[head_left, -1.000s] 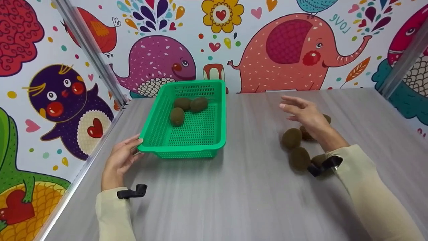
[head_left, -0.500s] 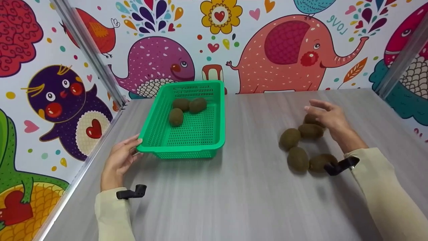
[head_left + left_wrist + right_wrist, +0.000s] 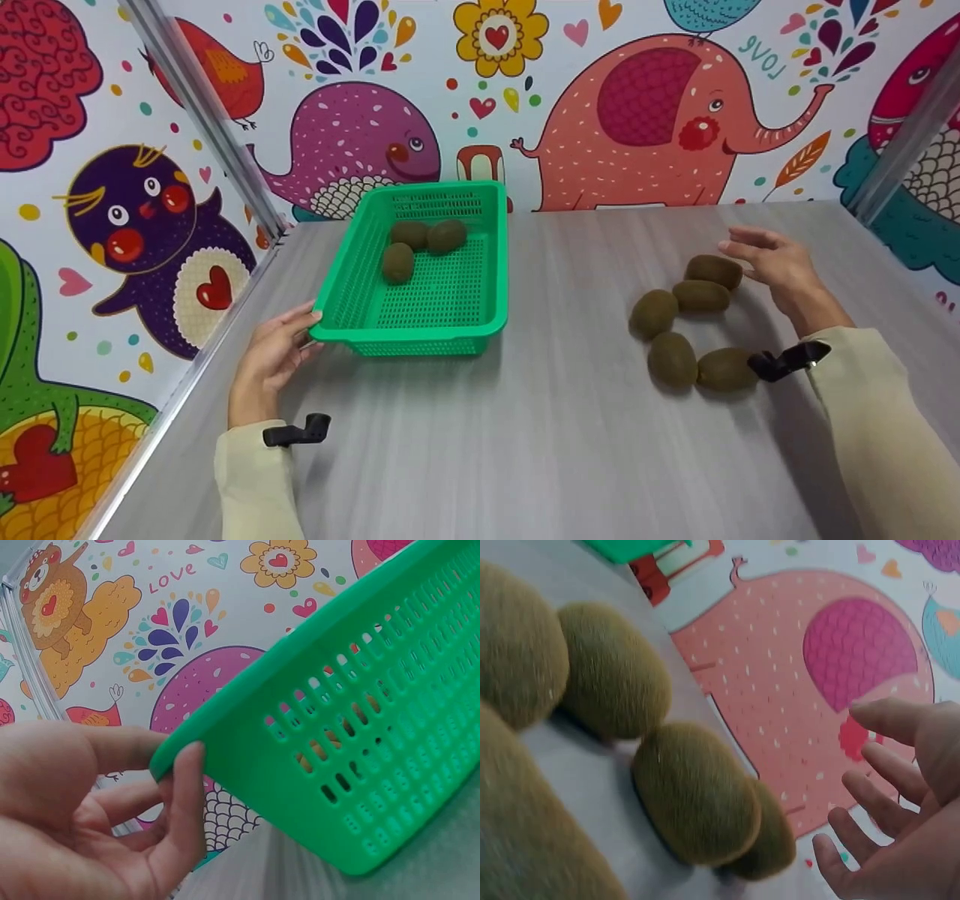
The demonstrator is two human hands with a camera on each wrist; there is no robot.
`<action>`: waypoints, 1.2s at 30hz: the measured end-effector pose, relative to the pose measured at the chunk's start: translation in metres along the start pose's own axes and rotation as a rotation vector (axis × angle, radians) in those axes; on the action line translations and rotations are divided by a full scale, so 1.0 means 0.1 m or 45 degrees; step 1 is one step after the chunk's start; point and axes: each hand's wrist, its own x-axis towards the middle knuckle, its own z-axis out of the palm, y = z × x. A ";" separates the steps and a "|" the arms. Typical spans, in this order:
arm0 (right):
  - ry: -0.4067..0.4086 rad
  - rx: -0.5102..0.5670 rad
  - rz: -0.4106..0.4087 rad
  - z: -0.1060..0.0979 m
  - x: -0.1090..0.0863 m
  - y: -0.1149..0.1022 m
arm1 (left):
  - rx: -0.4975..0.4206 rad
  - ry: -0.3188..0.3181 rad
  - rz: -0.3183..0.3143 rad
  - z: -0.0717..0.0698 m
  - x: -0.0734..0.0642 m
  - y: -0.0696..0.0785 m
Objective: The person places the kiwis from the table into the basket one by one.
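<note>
My left hand [image 3: 271, 358] pinches the near left corner of a green plastic basket [image 3: 409, 334]; in the left wrist view thumb and fingers grip its rim [image 3: 217, 716]. Inside the basket, toward the back, lie a few kiwis [image 3: 398, 262]. To the right, my right hand [image 3: 787, 274] hovers with spread, slightly bent fingers and holds nothing. It is just right of the farthest loose kiwi [image 3: 714, 271]. Several kiwis, among them a near left one [image 3: 673, 361], lie in a curved row on the table. In the right wrist view the fingers stand apart from the kiwis [image 3: 696, 791].
The grey wood-grain table [image 3: 555, 442] carries the basket on its left side and the loose kiwis on its right. A wall [image 3: 487, 90] with cartoon animals stands along the back, and another panel [image 3: 150, 262] rises at the left edge.
My right hand has moved right, from above the loose kiwis to beside the farthest one, uncovering the row. The left hand and the basket have stayed in place.
</note>
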 end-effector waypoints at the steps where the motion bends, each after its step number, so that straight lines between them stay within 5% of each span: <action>1: 0.005 -0.011 0.005 -0.02 0.02 0.02 | -0.001 0.000 -0.004 0.00 0.00 0.00; 7: 0.014 -0.072 0.040 -0.10 0.14 0.16 | 0.012 -0.013 0.003 0.00 0.00 0.01; 16: -0.113 -0.117 0.049 -0.15 0.21 0.33 | 0.028 -0.025 0.010 -0.01 0.00 0.01; 36: -0.276 -0.108 0.071 -0.19 0.27 0.37 | 0.023 -0.023 0.007 -0.02 0.00 0.02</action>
